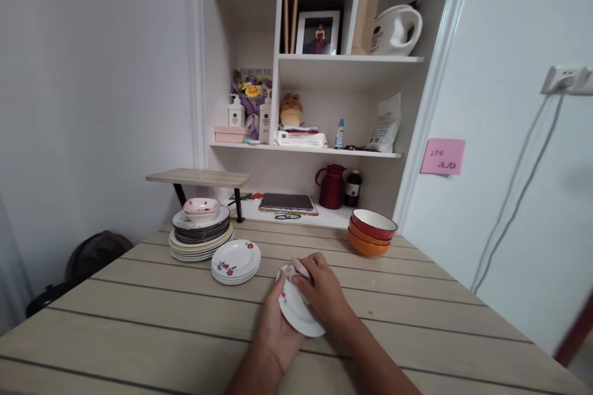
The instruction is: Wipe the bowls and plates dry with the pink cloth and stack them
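Tilted over the front half of the table is a small white plate (302, 316) with a red flower print. My left hand (273, 324) grips it from the left, thumb on the rim and the other fingers hidden beneath. A pale, crumpled cloth (296, 268) is bunched under the fingers of my right hand (324, 290), which presses it against the plate's upper part. To the left of my hands stands a short stack of matching flowered plates (236, 259).
Behind those, a taller stack of plates (201, 237) carries pink-rimmed bowls (201, 208) beside a small raised shelf (199, 178). Red and orange bowls (373, 233) are stacked at the right. A red jug (332, 186) stands at the back, below the white shelving (324, 68).
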Demonstrator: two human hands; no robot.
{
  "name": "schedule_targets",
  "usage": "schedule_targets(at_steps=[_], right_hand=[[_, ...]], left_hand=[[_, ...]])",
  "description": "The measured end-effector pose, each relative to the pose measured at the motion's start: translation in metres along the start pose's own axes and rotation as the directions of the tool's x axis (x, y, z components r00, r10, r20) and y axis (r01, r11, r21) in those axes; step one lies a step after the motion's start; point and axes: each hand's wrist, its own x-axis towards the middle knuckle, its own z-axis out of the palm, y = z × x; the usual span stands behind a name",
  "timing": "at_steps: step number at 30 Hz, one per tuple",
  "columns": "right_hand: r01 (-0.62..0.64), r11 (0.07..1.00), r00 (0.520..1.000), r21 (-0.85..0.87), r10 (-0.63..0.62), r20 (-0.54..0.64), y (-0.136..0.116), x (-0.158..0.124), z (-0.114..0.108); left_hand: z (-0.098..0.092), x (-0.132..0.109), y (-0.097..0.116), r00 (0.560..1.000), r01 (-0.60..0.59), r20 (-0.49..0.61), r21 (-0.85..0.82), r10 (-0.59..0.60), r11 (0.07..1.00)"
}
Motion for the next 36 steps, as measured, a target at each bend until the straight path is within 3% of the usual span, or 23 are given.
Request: schedule_targets(at_steps=[3, 5, 8, 11, 14, 19, 24, 27, 31, 33, 36], right_hand=[[-0.084, 0.994, 0.996, -0.073, 0.086, 0.030, 0.007, 0.000, -0.002], [-0.063, 0.996, 0.994, -0.059, 0.068, 0.088, 0.003, -0.002, -0.004], [0.074, 0.996, 0.973, 0.052, -0.083, 0.214, -0.013, -0.006, -0.010], [0.188, 0.965, 0.928, 0.185, -0.236, 0.288, -0.031, -0.010, -0.014], [0.203, 0.949, 0.942, 0.241, -0.256, 0.216, -0.038, -0.011, -0.014], [0.103, 0.990, 0.994, 0.100, -0.105, 0.017, -0.018, -0.004, -0.004], [-0.034, 0.999, 0.999, -0.028, 0.034, 0.004, 0.001, 0.000, -0.001], [0.020, 1.000, 0.995, 0.014, -0.021, 0.099, -0.005, -0.003, -0.005], [0.178, 0.974, 0.955, 0.140, -0.205, 0.213, -0.022, -0.007, -0.010], [0.212, 0.962, 0.952, 0.170, -0.243, 0.187, -0.027, -0.008, -0.010], [0.184, 0.974, 0.980, 0.133, -0.193, 0.055, -0.024, -0.005, -0.006]], left_hand=[[-0.003, 0.002, 0.005, 0.995, -0.075, -0.067, -0.022, 0.073, 0.997], [-0.004, 0.003, 0.011, 0.985, -0.158, -0.083, -0.055, 0.153, 0.986], [-0.004, 0.003, 0.019, 0.967, -0.254, -0.065, -0.108, 0.248, 0.961], [-0.004, 0.003, 0.020, 0.970, -0.245, -0.030, -0.125, 0.243, 0.961], [-0.003, 0.002, 0.013, 0.988, -0.150, 0.027, -0.098, 0.153, 0.984], [-0.002, 0.003, 0.001, 0.998, -0.009, 0.057, -0.040, 0.011, 0.999], [-0.005, 0.005, 0.008, 0.994, -0.104, -0.026, -0.044, 0.103, 0.994], [-0.006, 0.005, 0.016, 0.978, -0.209, -0.013, -0.101, 0.209, 0.973], [-0.005, 0.003, 0.019, 0.966, -0.252, 0.031, -0.131, 0.258, 0.959], [-0.004, 0.003, 0.016, 0.970, -0.226, 0.066, -0.120, 0.235, 0.967], [-0.003, 0.003, 0.009, 0.984, -0.147, 0.090, -0.091, 0.155, 0.985]])
